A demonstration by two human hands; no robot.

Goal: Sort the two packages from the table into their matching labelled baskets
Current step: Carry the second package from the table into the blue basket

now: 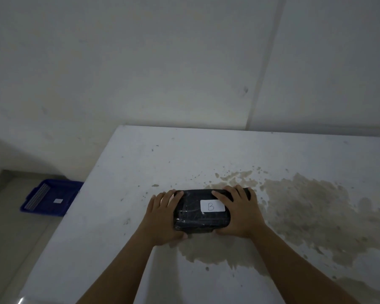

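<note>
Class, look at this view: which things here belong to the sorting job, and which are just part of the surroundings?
Part of the job:
black package with its white label marked B
left hand and right hand, one at each end of it
blue basket on the floor

Just there:
white table
brown stain on it

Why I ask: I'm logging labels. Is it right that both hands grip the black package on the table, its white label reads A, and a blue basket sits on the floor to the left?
Not quite. The head view shows the white label reads B, not A. The rest holds: the left hand and right hand grip the black package on the table, and the blue basket sits on the floor to the left.
</note>
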